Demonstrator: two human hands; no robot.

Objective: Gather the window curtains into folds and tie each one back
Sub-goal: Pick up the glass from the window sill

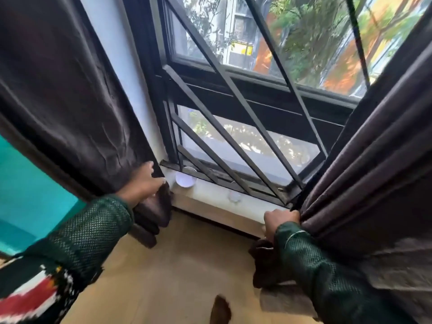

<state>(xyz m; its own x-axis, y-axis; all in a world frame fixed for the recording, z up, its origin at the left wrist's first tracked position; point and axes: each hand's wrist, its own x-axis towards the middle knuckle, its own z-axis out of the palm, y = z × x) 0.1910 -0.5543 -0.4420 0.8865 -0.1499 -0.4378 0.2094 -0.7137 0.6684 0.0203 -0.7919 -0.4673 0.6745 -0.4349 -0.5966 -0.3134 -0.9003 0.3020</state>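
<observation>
Both curtain [70, 108] tops cut off; left hand's [142, 183] fingertips hidden.

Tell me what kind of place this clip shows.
Probably a room in a home, upstairs: dark curtains flank a barred window, and a sill overlooks trees and buildings.

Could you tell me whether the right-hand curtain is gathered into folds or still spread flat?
Gathered: the right curtain hangs in several deep lengthwise pleats, bunched where the right hand grips its edge.

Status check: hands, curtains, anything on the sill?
Left hand holds left curtain edge; right hand grips right curtain folds. Neither tied back. Two small round objects on the sill.
</observation>
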